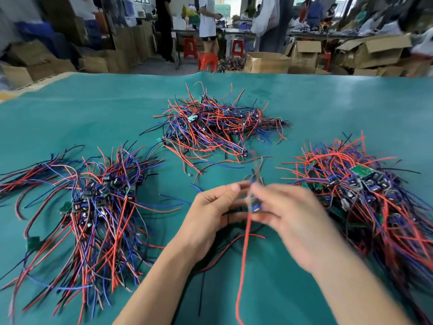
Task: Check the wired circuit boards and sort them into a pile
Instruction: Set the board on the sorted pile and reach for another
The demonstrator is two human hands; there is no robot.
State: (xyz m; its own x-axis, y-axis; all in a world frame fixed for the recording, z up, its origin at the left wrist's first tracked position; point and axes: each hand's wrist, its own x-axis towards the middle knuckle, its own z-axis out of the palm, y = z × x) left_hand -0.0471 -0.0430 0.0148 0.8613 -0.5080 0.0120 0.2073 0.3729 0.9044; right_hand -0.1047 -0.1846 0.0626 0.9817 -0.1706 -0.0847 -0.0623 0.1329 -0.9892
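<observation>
Both hands meet above the green table mat (70,118), holding one small wired circuit board (254,204) between them. My left hand (210,214) pinches it from the left with curled fingers. My right hand (290,219), blurred by motion, grips it from the right. The board's red wire (243,259) and a black wire hang down toward me. Three heaps of wired boards with red, blue and black leads lie around: a left pile (98,207), a far middle pile (215,125) and a right pile (365,191).
Beyond the table's far edge stand cardboard boxes (267,62), red plastic stools (208,62) and people at other benches. A loose green board (34,242) lies at the left pile's edge. Bare mat shows between the piles.
</observation>
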